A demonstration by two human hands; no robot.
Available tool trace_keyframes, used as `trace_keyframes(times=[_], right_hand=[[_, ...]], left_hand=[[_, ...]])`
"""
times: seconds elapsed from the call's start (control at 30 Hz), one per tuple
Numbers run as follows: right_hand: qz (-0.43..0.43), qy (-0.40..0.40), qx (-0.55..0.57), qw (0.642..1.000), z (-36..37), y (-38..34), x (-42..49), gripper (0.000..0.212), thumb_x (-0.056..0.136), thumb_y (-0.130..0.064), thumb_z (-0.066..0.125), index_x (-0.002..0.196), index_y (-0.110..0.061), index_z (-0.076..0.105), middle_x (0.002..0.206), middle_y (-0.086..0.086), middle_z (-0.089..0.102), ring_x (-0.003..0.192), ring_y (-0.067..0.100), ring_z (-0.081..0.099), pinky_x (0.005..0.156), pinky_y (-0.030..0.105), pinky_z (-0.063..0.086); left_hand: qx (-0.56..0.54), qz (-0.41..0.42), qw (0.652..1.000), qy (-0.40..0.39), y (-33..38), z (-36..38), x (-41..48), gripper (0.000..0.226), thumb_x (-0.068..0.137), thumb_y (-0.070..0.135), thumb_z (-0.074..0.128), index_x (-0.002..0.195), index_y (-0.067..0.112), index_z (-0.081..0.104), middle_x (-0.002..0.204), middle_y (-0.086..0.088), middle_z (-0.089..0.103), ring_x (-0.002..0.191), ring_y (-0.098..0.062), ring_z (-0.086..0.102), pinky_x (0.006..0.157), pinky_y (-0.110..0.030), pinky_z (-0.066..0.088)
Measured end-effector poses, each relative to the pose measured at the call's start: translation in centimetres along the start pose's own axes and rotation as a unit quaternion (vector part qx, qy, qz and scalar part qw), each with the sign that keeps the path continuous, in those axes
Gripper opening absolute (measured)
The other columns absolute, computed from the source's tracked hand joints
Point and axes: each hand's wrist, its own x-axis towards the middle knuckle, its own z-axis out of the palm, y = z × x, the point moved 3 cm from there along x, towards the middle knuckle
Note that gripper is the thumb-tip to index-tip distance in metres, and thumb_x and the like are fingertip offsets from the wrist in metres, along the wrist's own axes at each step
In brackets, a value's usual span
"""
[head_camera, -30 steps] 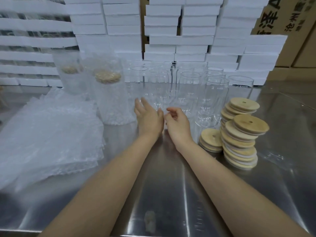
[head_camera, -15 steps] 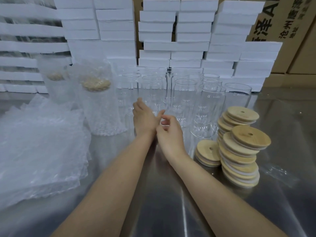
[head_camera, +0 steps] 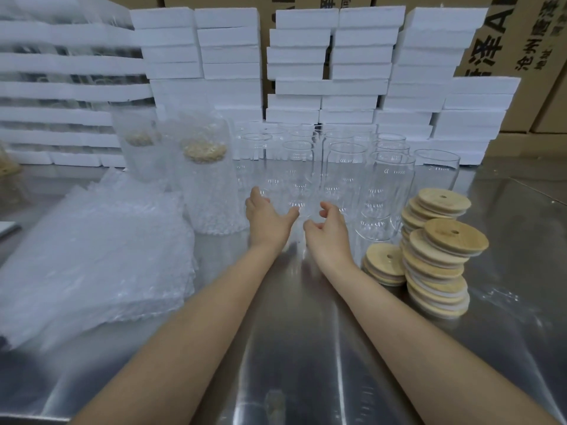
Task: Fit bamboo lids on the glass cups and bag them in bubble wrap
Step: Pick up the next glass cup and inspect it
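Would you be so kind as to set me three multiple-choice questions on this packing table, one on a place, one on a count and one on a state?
1. Where are the loose lids stacked?
A. At the far left edge
B. On the table, right of the right hand
C. On the floor

2. How many wrapped cups stand at the back left?
A. Two
B. Four
C. None

3. How do the bare glasses in the middle stand?
A. Lying on their sides
B. Closed with lids
C. Upright and open-topped

Answers:
1 B, the round stacks sit just right of the right hand and forearm.
2 A, two cups stand there in bubble wrap, each with a lid showing through.
3 C, their rims are plain to see, with nothing on them.
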Motion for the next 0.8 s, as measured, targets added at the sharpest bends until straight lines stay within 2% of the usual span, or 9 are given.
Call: trace_keyframes(times=[0.07, 0.17, 0.23, 0.33, 0.47, 0.53, 0.67, 0.73, 0.8], right_hand=[[0.014, -0.006, 0.0, 1.0, -0.2, -0.2, -0.3, 0.051, 0.094, -0.009, 0.05, 0.143, -0.009, 0.035, 0.142, 0.009, 0.04, 0.092, 0.013, 0.051, 0.092, 0.025, 0.04], [0.019, 0.002, 0.01, 1.0, -0.1, -0.4, -0.7, 0.048, 0.097, -0.012, 0.049, 0.142, -0.009, 0.035, 0.141, 0.009, 0.039, 0.082, 0.006, 0.052, 0.081, 0.016, 0.035], [0.019, 0.001, 0.004, 1.0, 0.0, -0.4, -0.7, 0.048, 0.097, -0.012, 0.049, 0.142, -0.008, 0.035, 0.141, 0.01, 0.038, 0.077, 0.001, 0.05, 0.074, 0.011, 0.032], [0.014, -0.014, -0.004, 1.0, 0.2, -0.2, -0.5, 0.052, 0.093, -0.006, 0.049, 0.143, -0.008, 0.033, 0.141, 0.011, 0.036, 0.081, 0.008, 0.049, 0.07, 0.01, 0.03], [0.007, -0.022, -0.011, 1.0, 0.3, -0.2, -0.4, 0.052, 0.092, -0.004, 0.05, 0.142, -0.007, 0.033, 0.141, 0.011, 0.036, 0.089, 0.012, 0.049, 0.071, 0.009, 0.03], [0.012, -0.023, -0.008, 1.0, 0.2, -0.4, -0.2, 0.052, 0.094, -0.007, 0.049, 0.143, -0.008, 0.032, 0.142, 0.01, 0.035, 0.097, 0.015, 0.051, 0.078, 0.013, 0.034], [0.03, -0.022, 0.033, 0.999, 0.0, -0.6, -0.4, 0.045, 0.098, -0.016, 0.046, 0.142, -0.014, 0.037, 0.138, 0.006, 0.04, 0.104, 0.013, 0.048, 0.088, 0.022, 0.036], [0.024, -0.032, 0.08, 0.996, 0.0, -0.8, -0.5, 0.045, 0.093, -0.011, 0.045, 0.138, -0.018, 0.042, 0.137, 0.004, 0.044, 0.112, 0.012, 0.046, 0.094, 0.025, 0.037], [0.019, -0.045, 0.135, 0.99, -0.1, -1.1, -0.5, 0.04, 0.091, -0.013, 0.044, 0.129, -0.022, 0.051, 0.136, 0.001, 0.049, 0.118, 0.01, 0.047, 0.094, 0.025, 0.04]], left_hand=[[0.022, 0.006, 0.999, -0.022, 0.0, -0.1, -0.2, 0.098, 0.079, 0.031, 0.077, 0.149, 0.004, 0.013, 0.142, -0.014, 0.028, 0.135, -0.027, 0.027, 0.108, -0.036, 0.029], [0.065, 0.05, 0.995, -0.059, 0.6, 0.8, -0.4, 0.109, 0.079, 0.037, 0.077, 0.151, 0.004, 0.003, 0.149, -0.017, 0.017, 0.14, -0.03, 0.017, 0.112, -0.038, 0.022], [0.071, 0.059, 0.994, -0.065, 0.6, 1.4, 0.0, 0.113, 0.079, 0.039, 0.076, 0.152, 0.006, -0.003, 0.152, -0.018, 0.014, 0.141, -0.03, 0.015, 0.113, -0.039, 0.021], [0.038, 0.029, 0.996, -0.07, 0.3, 1.8, 0.9, 0.118, 0.077, 0.041, 0.078, 0.152, 0.01, -0.007, 0.155, -0.016, 0.018, 0.143, -0.03, 0.013, 0.115, -0.042, 0.021], [0.016, 0.026, 0.996, -0.088, 0.5, 2.0, 1.5, 0.113, 0.074, 0.036, 0.081, 0.152, 0.009, 0.003, 0.14, -0.01, 0.044, 0.135, -0.025, 0.03, 0.11, -0.041, 0.033], [0.003, 0.009, 0.996, -0.083, 0.4, 1.7, 1.1, 0.11, 0.072, 0.035, 0.082, 0.15, 0.009, 0.009, 0.138, -0.01, 0.041, 0.131, -0.023, 0.037, 0.107, -0.037, 0.036], [0.021, -0.004, 0.996, -0.09, 0.3, 0.0, -0.5, 0.092, 0.063, 0.048, 0.077, 0.137, 0.014, 0.036, 0.128, -0.002, 0.037, 0.106, -0.015, 0.053, 0.087, -0.024, 0.04], [-0.021, -0.01, 0.993, -0.118, 0.3, -1.1, -1.7, 0.088, 0.056, 0.052, 0.07, 0.132, 0.018, 0.042, 0.121, 0.0, 0.043, 0.095, -0.005, 0.054, 0.08, -0.018, 0.04], [-0.093, -0.021, 0.984, -0.148, 0.6, -2.1, -2.8, 0.078, 0.057, 0.052, 0.069, 0.125, 0.023, 0.045, 0.115, 0.001, 0.049, 0.093, -0.003, 0.056, 0.076, -0.015, 0.04]])
